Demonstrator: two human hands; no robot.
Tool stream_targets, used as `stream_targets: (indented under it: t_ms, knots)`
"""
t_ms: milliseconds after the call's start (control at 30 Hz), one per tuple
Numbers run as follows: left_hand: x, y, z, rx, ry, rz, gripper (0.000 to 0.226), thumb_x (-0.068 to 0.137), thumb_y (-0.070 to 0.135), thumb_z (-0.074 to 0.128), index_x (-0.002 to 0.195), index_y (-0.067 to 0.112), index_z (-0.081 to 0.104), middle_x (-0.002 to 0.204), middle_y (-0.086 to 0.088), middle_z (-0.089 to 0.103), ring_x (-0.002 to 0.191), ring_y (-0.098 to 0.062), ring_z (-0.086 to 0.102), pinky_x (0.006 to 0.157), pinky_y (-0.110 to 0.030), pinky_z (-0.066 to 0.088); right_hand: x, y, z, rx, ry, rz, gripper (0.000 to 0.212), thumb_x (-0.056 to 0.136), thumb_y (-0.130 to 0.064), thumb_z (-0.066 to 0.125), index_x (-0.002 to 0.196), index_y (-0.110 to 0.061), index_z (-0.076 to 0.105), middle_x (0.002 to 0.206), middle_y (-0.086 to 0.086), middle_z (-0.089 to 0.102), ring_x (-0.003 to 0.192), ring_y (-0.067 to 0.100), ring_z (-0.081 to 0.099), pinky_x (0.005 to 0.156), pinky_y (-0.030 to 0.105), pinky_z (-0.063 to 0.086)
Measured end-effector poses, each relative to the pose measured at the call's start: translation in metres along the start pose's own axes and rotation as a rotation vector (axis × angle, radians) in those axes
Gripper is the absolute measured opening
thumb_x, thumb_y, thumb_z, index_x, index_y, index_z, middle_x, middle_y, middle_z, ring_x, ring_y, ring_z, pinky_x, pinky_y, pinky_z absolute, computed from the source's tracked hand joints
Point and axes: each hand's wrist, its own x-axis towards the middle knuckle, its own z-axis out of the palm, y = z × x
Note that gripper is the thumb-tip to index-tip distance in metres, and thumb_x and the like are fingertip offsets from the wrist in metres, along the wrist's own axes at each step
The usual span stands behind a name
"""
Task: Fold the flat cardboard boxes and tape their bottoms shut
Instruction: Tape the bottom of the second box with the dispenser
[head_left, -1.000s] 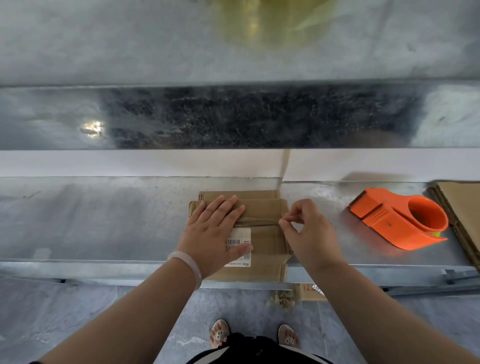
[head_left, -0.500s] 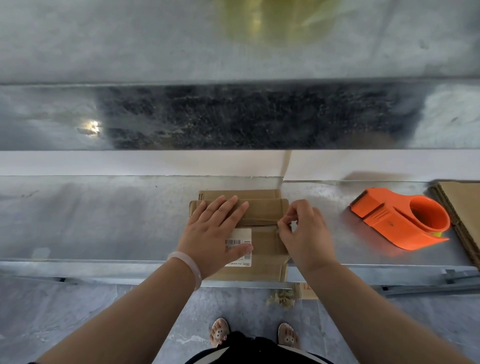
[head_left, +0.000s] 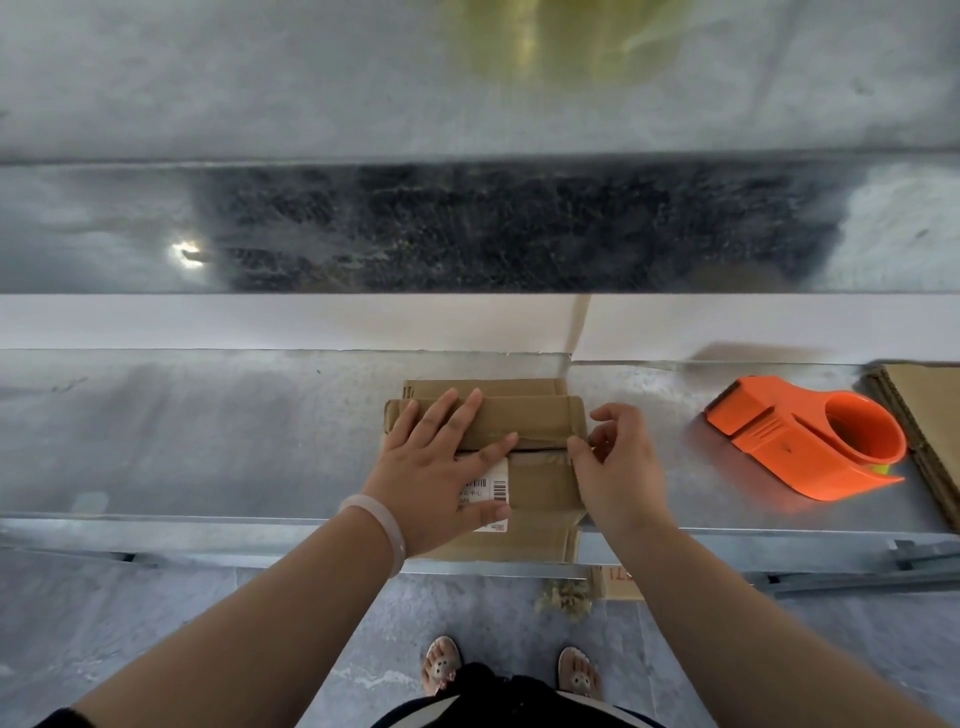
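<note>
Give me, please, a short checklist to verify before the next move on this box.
1. Flaps held down: left hand lies flat on the box. Ok.
2. Seam taped: a tape strip shows along it. Ok.
3. Strip end stuck at the right edge: right hand thumb touches it. Cannot tell.
4. Free tape dispenser: lies on the table, right of the box. Ok.
5. Next flat cardboard ready: at the far right. Ok.

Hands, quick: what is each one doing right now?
Left hand: open, pressing flat on the box.
Right hand: thumb at the box's taped edge; grip cannot be told.
</note>
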Motion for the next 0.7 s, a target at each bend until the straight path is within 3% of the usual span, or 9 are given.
stream_targets:
  t_ms: [133, 233, 300, 400, 533, 700]
  knots:
    - [-0.001, -0.001, -0.001, 0.014, -0.012, 0.005, 0.075, 0.080, 0.086, -0.001, 0.148, 0.055, 0.012, 0.165, -0.004, 0.001, 0.151, -0.032, 0.005, 0.118, -0.059, 0.006, 0.003, 0.000, -0.003, 0.179, -0.038, 0.198, 0.031, 0.100, -0.031, 0.051, 0.130, -0.028, 0.043, 0.104, -0.003, 0.057, 0.081, 0.006, 0.055, 0.058, 0.021, 0.040]
    - [-0.001, 0.000, -0.001, 0.011, -0.033, 0.007, 0.072, 0.084, 0.085, 0.004, 0.148, 0.053, 0.015, 0.164, -0.007, 0.009, 0.149, -0.035, 0.014, 0.117, -0.060, 0.012, 0.002, -0.004, 0.004, 0.078, -0.141, 0.186, 0.072, 0.083, -0.056, 0.067, 0.142, -0.033, 0.032, 0.126, -0.006, 0.049, 0.102, 0.011, 0.055, 0.076, 0.029, 0.052]
    - [0.000, 0.001, -0.002, 0.013, -0.033, 0.007, 0.073, 0.083, 0.085, 0.002, 0.148, 0.053, 0.013, 0.164, -0.007, 0.007, 0.149, -0.034, 0.012, 0.118, -0.059, 0.010, 0.001, -0.005, 0.013, -0.014, -0.147, 0.154, 0.084, 0.075, -0.055, 0.075, 0.144, -0.033, 0.032, 0.131, -0.007, 0.046, 0.114, 0.016, 0.052, 0.089, 0.036, 0.052]
    - [-0.001, 0.000, -0.004, 0.010, -0.069, 0.013, 0.080, 0.073, 0.086, -0.015, 0.146, 0.056, -0.002, 0.163, -0.002, -0.016, 0.150, -0.029, -0.009, 0.119, -0.055, -0.007, 0.002, -0.003, 0.017, 0.020, -0.095, 0.128, 0.068, 0.080, -0.040, 0.076, 0.138, -0.033, 0.043, 0.126, -0.006, 0.054, 0.107, 0.014, 0.056, 0.086, 0.035, 0.053]
    - [0.000, -0.001, -0.004, -0.007, -0.076, 0.013, 0.082, 0.072, 0.086, -0.016, 0.146, 0.051, -0.009, 0.162, 0.001, -0.020, 0.150, -0.026, -0.014, 0.119, -0.054, -0.007, -0.002, -0.004, 0.012, 0.089, -0.110, 0.087, 0.037, 0.093, -0.025, 0.063, 0.127, -0.037, 0.055, 0.095, -0.025, 0.058, 0.083, -0.002, 0.056, 0.064, 0.019, 0.046]
    - [-0.012, -0.008, 0.000, -0.023, -0.028, -0.116, 0.098, 0.070, 0.092, -0.008, 0.150, 0.035, -0.011, 0.160, 0.007, -0.019, 0.150, -0.018, -0.012, 0.120, -0.051, -0.007, -0.004, -0.005, 0.013, 0.085, -0.120, 0.094, 0.039, 0.100, -0.020, 0.049, 0.134, -0.038, 0.054, 0.098, -0.027, 0.058, 0.091, -0.001, 0.056, 0.082, 0.028, 0.049]
